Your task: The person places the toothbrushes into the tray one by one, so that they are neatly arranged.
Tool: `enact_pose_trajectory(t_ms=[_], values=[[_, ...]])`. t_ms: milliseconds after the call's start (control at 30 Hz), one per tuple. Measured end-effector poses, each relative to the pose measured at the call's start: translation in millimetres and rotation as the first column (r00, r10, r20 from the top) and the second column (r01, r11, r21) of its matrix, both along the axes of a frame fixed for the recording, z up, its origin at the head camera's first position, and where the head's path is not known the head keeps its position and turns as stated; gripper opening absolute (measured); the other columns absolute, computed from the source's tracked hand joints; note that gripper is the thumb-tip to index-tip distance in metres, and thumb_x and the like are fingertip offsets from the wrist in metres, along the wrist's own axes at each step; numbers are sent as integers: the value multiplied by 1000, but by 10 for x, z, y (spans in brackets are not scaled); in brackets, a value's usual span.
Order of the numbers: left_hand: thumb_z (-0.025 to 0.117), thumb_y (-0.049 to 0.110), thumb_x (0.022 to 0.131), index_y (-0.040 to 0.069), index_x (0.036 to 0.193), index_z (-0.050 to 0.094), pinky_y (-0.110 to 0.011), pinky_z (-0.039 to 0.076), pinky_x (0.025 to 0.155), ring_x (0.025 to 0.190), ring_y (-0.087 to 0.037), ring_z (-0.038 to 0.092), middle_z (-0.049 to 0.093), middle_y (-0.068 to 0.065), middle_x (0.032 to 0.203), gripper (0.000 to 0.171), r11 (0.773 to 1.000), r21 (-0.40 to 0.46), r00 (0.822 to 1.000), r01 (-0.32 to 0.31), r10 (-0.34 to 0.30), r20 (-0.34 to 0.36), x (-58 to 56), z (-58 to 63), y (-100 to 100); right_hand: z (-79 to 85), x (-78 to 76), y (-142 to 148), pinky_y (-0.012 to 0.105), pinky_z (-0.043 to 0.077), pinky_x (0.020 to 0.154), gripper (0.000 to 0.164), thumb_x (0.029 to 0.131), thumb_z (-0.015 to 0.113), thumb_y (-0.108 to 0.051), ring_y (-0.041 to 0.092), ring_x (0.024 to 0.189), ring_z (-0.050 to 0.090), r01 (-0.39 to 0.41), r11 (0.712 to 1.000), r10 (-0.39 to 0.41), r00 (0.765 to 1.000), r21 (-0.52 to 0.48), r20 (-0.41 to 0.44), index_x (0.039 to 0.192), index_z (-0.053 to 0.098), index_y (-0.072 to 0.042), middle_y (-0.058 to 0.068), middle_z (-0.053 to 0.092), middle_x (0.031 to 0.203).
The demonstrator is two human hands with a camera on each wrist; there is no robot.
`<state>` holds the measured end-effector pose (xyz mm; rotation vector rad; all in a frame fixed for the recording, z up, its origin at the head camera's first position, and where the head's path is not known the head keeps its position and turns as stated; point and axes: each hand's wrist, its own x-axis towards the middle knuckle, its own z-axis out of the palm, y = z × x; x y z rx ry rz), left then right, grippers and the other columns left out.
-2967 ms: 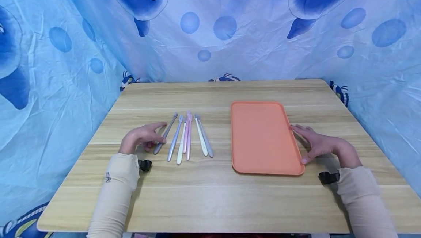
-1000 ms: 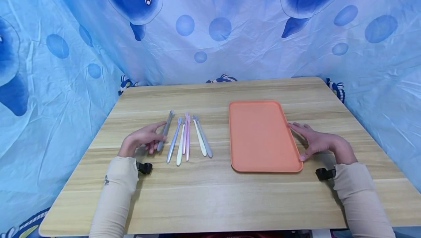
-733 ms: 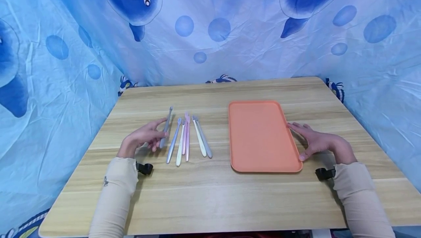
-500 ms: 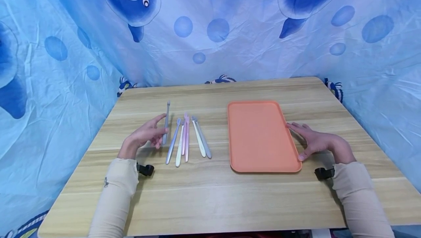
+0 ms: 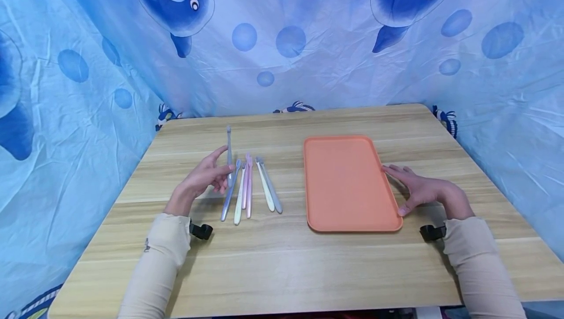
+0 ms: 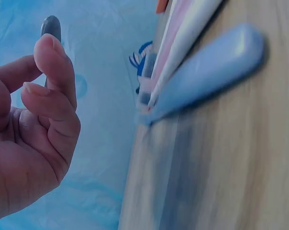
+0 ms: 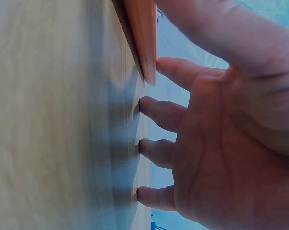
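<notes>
My left hand (image 5: 206, 174) pinches a grey toothbrush (image 5: 229, 140) between thumb and fingers, lifted off the table with its head pointing away. In the left wrist view only the dark handle end (image 6: 51, 25) shows above a fingertip. Just right of that hand lie several toothbrushes: a blue one (image 5: 231, 193), a white one (image 5: 240, 201), pink ones (image 5: 249, 192), and another white one (image 5: 265, 187) beside a grey-blue one (image 5: 274, 193). My right hand (image 5: 420, 191) touches the right edge of the orange tray (image 5: 350, 184) with thumb and index finger; the other fingertips rest on the table.
The tray lies flat on the right half of the wooden table (image 5: 282, 275) with nothing on it. A blue curtain (image 5: 273, 15) printed with dolphins hangs behind and along the sides. Each wrist carries a black camera.
My left hand has picked up the grey toothbrush from the left end of the row. It has moved up and to the right with it, over the blue one. My right hand stays at the tray.
</notes>
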<state>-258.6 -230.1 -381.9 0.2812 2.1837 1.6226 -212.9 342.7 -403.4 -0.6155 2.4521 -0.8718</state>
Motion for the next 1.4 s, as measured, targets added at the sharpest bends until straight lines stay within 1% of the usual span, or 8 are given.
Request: enact_pose_trajectory(t_ms=[200, 433, 700, 867, 1133, 1267, 1400], values=[[53, 19, 104, 20, 162, -5, -24, 46, 40, 43, -12, 60, 60, 2, 53, 82, 999, 45, 1000, 2, -2, -11, 32, 24, 156, -8, -4, 0, 89, 5, 103, 125, 68, 92, -25, 67, 143, -11, 9, 1000, -9, 1000, -1, 9, 160, 11, -2, 38, -3, 162], [54, 17, 104, 21, 162, -6, -22, 45, 39, 42, -12, 59, 60, 2, 53, 84, 996, 91, 1000, 3, -2, -13, 59, 22, 349, -8, 3, 1, 89, 5, 103, 126, 68, 92, -25, 67, 143, -12, 15, 1000, -15, 1000, 2, 10, 160, 10, -2, 38, -4, 162], [54, 17, 103, 21, 162, -4, -22, 45, 41, 44, -12, 61, 61, 2, 54, 83, 994, 107, 1000, 6, -4, -15, 78, 1, 593, -7, -1, -7, 89, 6, 103, 125, 67, 92, -25, 67, 143, -10, 12, 1000, -12, 1000, 11, 5, 160, 11, -2, 37, -3, 162], [53, 15, 103, 22, 163, -2, -23, 47, 42, 44, -13, 61, 62, 2, 54, 82, 991, 129, 1000, 25, -23, -14, 93, -13, 746, 1, -8, -13, 89, 5, 103, 125, 67, 92, -26, 67, 143, -10, 10, 1000, -10, 1000, 17, 2, 160, 12, -3, 37, -2, 162], [51, 13, 104, 20, 162, -2, -23, 44, 39, 42, -13, 60, 62, 1, 53, 79, 985, 161, 998, 68, -69, -1, 131, -15, 1001, 4, -3, -20, 88, 5, 104, 125, 68, 92, -25, 67, 143, -11, 6, 1000, -7, 1000, 18, 4, 159, 11, -1, 37, -3, 162], [52, 15, 103, 21, 162, -1, -23, 42, 39, 43, -13, 61, 62, 0, 53, 79, 982, 174, 997, 73, -75, 4, 155, 0, 1122, 4, -3, -20, 88, 6, 104, 125, 67, 92, -25, 67, 143, -10, 8, 1000, -8, 1000, 18, 1, 159, 12, -1, 37, -2, 162], [52, 13, 103, 22, 163, -1, -23, 43, 38, 43, -13, 61, 62, 0, 53, 80, 978, 193, 997, 74, -78, 15, 176, 7, 1244, -2, -7, -18, 88, 6, 104, 125, 66, 93, -25, 66, 143, -10, 7, 1000, -7, 1000, 22, -7, 159, 13, -2, 37, -1, 162]])
